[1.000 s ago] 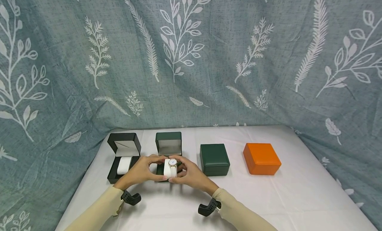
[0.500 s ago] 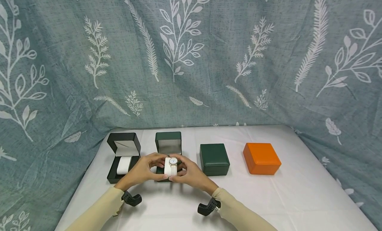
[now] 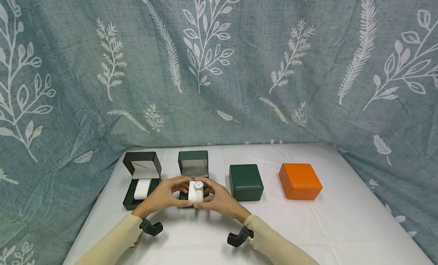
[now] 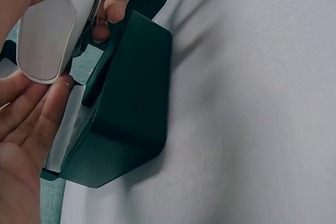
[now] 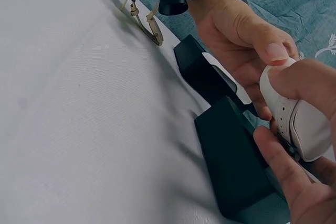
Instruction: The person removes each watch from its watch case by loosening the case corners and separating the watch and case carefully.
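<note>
A wristwatch (image 3: pixel 198 185) with a white dial, gold-toned case and white strap is wrapped round a white cushion (image 3: pixel 191 192). My left hand (image 3: pixel 165 196) grips the cushion from the left, thumb at its near end. From the other side my right hand (image 3: pixel 220 198) holds it, thumb and forefinger at its near and far ends. Both hands keep it above the open dark green watch box (image 3: pixel 193 156), whose base they partly hide. In the left wrist view the cushion's flat end (image 4: pixel 44 40) faces the camera. Strap holes show on the white strap (image 5: pixel 283 116) in the right wrist view.
Left of the hands stands an open black watch box (image 3: pixel 142 158) with a bare white cushion (image 3: pixel 142 189) in it. To the right are a closed green box (image 3: pixel 246 181) and a closed orange box (image 3: pixel 301 181). A patterned curtain (image 3: pixel 239 105) hangs behind the white-covered table (image 3: pixel 291 227).
The left hand's fingers behind the cushion have curled in slightly. Otherwise both hands, the watch and the boxes stay about where they were.
</note>
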`<state>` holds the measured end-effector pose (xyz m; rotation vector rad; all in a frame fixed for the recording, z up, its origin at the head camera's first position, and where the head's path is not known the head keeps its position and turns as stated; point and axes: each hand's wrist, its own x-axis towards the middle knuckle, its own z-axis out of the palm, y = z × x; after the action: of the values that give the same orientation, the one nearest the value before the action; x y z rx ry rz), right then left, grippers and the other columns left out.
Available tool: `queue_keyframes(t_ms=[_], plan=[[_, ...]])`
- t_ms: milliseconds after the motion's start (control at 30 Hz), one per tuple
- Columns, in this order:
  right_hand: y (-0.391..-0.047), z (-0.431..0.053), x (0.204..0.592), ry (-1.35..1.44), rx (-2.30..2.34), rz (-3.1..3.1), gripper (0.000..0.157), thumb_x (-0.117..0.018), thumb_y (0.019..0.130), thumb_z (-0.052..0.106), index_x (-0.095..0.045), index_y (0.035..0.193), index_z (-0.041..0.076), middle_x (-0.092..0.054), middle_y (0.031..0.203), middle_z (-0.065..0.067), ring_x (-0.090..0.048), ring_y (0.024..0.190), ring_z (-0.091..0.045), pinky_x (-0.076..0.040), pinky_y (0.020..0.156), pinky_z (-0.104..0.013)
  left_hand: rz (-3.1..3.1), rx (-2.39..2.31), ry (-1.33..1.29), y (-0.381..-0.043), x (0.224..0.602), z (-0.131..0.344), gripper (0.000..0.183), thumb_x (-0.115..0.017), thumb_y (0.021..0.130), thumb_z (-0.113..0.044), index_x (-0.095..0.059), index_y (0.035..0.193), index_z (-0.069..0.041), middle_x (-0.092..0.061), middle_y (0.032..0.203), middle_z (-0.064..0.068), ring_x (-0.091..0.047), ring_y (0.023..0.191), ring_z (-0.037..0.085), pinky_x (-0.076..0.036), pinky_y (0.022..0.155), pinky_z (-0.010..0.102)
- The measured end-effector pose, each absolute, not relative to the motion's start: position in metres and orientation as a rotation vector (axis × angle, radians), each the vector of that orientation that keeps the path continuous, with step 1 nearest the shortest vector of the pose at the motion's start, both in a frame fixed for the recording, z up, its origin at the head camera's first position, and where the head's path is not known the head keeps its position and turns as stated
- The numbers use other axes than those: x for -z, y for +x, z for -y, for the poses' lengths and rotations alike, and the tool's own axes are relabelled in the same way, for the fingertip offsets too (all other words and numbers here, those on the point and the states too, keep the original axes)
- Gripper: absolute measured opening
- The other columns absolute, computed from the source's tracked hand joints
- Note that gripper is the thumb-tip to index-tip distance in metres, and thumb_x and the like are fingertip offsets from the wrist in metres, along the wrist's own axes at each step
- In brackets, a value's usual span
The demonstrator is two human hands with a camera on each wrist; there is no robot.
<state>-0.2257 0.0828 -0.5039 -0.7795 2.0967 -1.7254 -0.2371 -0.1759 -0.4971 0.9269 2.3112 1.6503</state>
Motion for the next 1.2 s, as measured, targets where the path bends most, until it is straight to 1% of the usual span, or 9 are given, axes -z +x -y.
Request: queue_keyframes(t_ms=[133,233,367,467,700,833,967,1067,1200], plan=[[-0.2253,-0.0837,0.5048,-0.779,1.741,-2.067,0.080,-0.085,0.088,0.018,-0.043,0.155,0.030,-0.059,0.130,-0.007,-0.071,0.101,-0.028,-0.058,0.083,-0.035,-2.316,-1.624,0.960,-0.2380,0.4969,0.1755,0.065,-0.091,0.080,-0.024,-0.062,0.138,-0.016,-0.063,0.127,0.003,-0.064,0.113,0.023,-0.051,0.099,0.038],[-0.2246,-0.0842,0.5040,-0.780,1.752,-2.053,0.079,-0.085,0.088,0.017,-0.044,0.154,0.031,-0.059,0.129,-0.008,-0.071,0.101,-0.028,-0.058,0.083,-0.036,-2.323,-1.619,0.984,-0.2385,0.4958,0.1751,0.064,-0.091,0.081,-0.023,-0.063,0.138,-0.015,-0.062,0.126,0.004,-0.064,0.113,0.023,-0.051,0.099,0.037],[-0.2234,-0.0846,0.5019,-0.784,1.767,-2.039,0.079,-0.085,0.088,0.016,-0.045,0.153,0.033,-0.056,0.134,-0.007,-0.071,0.103,-0.027,-0.058,0.084,-0.038,-2.335,-1.617,1.005,-0.2389,0.4940,0.1747,0.064,-0.091,0.081,-0.021,-0.062,0.138,-0.010,-0.062,0.125,0.006,-0.064,0.112,0.024,-0.051,0.099,0.037],[-0.2227,-0.0849,0.5007,-0.795,1.785,-2.019,0.078,-0.085,0.088,0.016,-0.046,0.153,0.032,-0.054,0.138,-0.006,-0.070,0.106,-0.028,-0.058,0.085,-0.039,-2.347,-1.610,1.006,-0.2389,0.4928,0.1742,0.064,-0.091,0.081,-0.021,-0.062,0.137,-0.010,-0.062,0.124,0.007,-0.064,0.112,0.023,-0.051,0.099,0.036],[-0.2217,-0.0856,0.5010,-0.809,1.831,-1.970,0.078,-0.085,0.087,0.014,-0.047,0.153,0.032,-0.050,0.144,-0.005,-0.068,0.109,-0.029,-0.058,0.087,-0.041,-2.348,-1.601,1.026,-0.2375,0.4904,0.1734,0.063,-0.090,0.082,-0.021,-0.062,0.137,-0.010,-0.061,0.125,0.007,-0.064,0.112,0.022,-0.051,0.099,0.034],[-0.2213,-0.0872,0.5021,-0.814,1.836,-1.934,0.080,-0.084,0.087,0.013,-0.045,0.154,0.031,-0.052,0.142,-0.008,-0.068,0.108,-0.030,-0.058,0.086,-0.040,-2.341,-1.596,1.034,-0.2372,0.4903,0.1740,0.066,-0.090,0.082,-0.021,-0.061,0.139,-0.009,-0.061,0.127,0.007,-0.063,0.113,0.023,-0.050,0.100,0.034],[-0.2205,-0.0886,0.5018,-0.815,1.829,-1.907,0.082,-0.084,0.088,0.013,-0.042,0.156,0.030,-0.054,0.137,-0.011,-0.069,0.107,-0.031,-0.058,0.084,-0.039,-2.323,-1.595,1.010,-0.2362,0.4898,0.1747,0.068,-0.091,0.081,-0.023,-0.060,0.141,-0.011,-0.060,0.128,0.004,-0.062,0.115,0.023,-0.050,0.101,0.034],[-0.2207,-0.0888,0.5024,-0.824,1.831,-1.893,0.082,-0.084,0.088,0.011,-0.042,0.156,0.029,-0.053,0.138,-0.012,-0.068,0.107,-0.030,-0.058,0.085,-0.039,-2.314,-1.602,0.992,-0.2354,0.4897,0.1751,0.069,-0.092,0.080,-0.022,-0.060,0.141,-0.012,-0.060,0.129,0.003,-0.062,0.115,0.022,-0.050,0.101,0.034],[-0.2219,-0.0892,0.5043,-0.845,1.838,-1.866,0.082,-0.082,0.089,0.009,-0.041,0.157,0.026,-0.051,0.141,-0.012,-0.066,0.109,-0.030,-0.057,0.087,-0.039,-2.298,-1.619,0.995,-0.2352,0.4902,0.1754,0.069,-0.092,0.080,-0.021,-0.060,0.141,-0.013,-0.059,0.128,0.005,-0.062,0.115,0.024,-0.050,0.101,0.035]])
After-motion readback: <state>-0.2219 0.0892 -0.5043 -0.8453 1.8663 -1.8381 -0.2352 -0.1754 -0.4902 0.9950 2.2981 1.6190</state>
